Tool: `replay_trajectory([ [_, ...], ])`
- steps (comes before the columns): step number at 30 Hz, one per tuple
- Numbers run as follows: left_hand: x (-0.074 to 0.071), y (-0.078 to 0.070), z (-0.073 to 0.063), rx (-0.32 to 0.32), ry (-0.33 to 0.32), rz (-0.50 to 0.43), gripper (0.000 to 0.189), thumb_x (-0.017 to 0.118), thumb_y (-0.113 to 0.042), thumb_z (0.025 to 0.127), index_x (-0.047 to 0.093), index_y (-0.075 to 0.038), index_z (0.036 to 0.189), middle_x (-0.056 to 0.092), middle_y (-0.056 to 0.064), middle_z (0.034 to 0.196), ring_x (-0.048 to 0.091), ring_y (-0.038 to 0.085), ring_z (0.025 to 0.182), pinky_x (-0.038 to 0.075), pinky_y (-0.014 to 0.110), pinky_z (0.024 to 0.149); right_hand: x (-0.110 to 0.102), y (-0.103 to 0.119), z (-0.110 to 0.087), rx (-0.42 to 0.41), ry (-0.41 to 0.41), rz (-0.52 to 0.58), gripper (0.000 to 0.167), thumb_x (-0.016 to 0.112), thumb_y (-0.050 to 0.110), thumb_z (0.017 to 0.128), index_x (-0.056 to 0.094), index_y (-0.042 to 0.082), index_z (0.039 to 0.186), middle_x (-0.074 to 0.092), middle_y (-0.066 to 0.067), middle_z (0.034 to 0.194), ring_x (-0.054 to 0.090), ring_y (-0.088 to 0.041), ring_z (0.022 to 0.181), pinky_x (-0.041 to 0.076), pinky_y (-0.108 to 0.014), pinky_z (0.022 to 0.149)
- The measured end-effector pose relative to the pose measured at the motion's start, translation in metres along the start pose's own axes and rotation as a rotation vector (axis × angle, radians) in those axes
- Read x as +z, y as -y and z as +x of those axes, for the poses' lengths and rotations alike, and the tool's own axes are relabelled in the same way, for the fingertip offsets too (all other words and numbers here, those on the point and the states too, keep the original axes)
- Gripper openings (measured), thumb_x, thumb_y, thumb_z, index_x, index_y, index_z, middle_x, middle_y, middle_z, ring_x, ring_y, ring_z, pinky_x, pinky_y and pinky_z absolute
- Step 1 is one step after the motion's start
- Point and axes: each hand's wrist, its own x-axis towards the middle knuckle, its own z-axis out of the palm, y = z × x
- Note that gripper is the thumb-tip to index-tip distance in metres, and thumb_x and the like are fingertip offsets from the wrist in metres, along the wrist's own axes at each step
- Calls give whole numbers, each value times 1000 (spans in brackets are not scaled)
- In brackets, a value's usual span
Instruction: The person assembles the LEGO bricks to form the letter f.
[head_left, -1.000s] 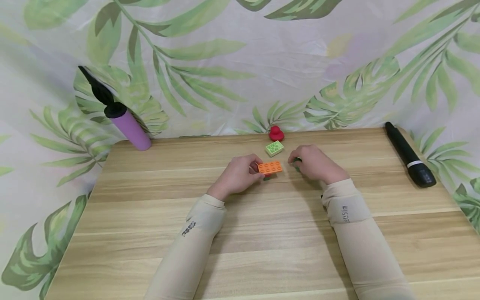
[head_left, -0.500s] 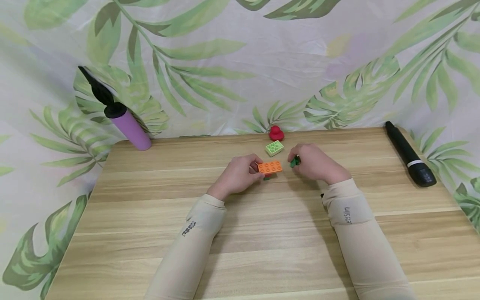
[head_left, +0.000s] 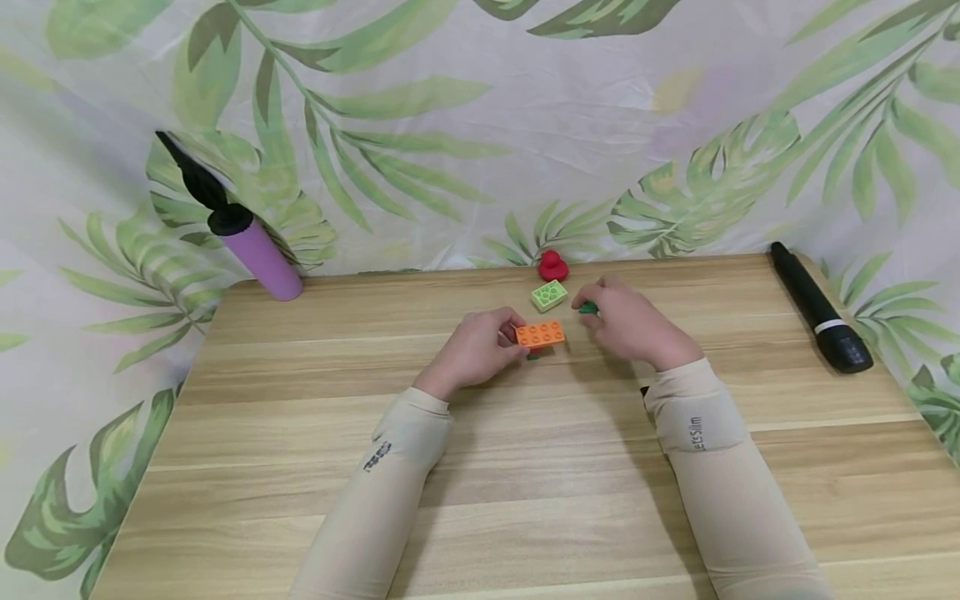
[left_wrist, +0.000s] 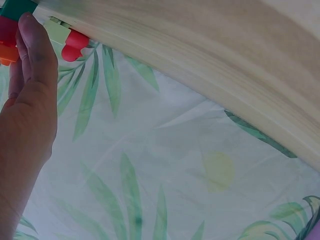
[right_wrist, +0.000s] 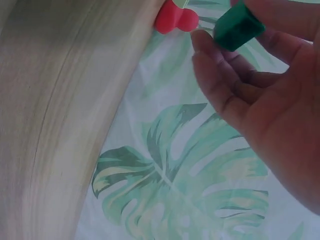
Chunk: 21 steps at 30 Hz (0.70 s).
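The right hand (head_left: 628, 325) has its fingertips pinched round a small dark green brick (head_left: 588, 308), lifted just off the wooden table (head_left: 525, 467) — the right wrist view shows the brick (right_wrist: 238, 27) caught between thumb and curled fingers. The left hand (head_left: 474, 348) curls round the left end of the orange plate (head_left: 540, 334), which sits on darker pieces that are mostly hidden. The green brick hangs just beside the plate's right end, near the light green brick (head_left: 549, 296) and the red piece (head_left: 552, 267) behind it. To seat it well, I would judge the grip should stay at the brick's sides, its underside level over the studs, while the left hand steadies the plate — then press straight down. Well apart lie a purple pump (head_left: 251, 242) and a black microphone (head_left: 819, 318).
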Motion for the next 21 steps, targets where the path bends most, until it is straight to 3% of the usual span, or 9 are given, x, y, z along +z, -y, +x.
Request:
replay_trajectory([
  [5,0,0,0,5,2,-2,32,79,-18,96,69,-6,124,77,6,107,71,19,98,58,34,87,-1,2,2,-49,-47,50,22,74,14,100,72,3,119,72,-17,117,69,-34,110,54,-53,100],
  [9,-1,0,0,0,6,-6,32,79,-18,96,69,-7,124,77,6,106,71,18,96,58,34,86,0,5,4,-63,-57,155,21,81,15,95,72,7,112,75,-10,110,72,-28,104,57,-48,96],
  [15,-2,-1,-1,-2,12,-6,32,79,-18,96,69,-7,124,76,6,106,70,19,95,58,34,86,7,12,7,-96,-23,345,41,80,2,92,66,-2,130,68,-17,130,70,-33,117,57,-48,102],
  [21,-2,0,-1,15,8,-3,31,79,-18,96,69,-7,124,77,6,106,72,19,96,59,34,86,15,17,10,-185,-58,292,41,83,9,92,71,4,131,71,-13,133,70,-32,118,57,-49,102],
])
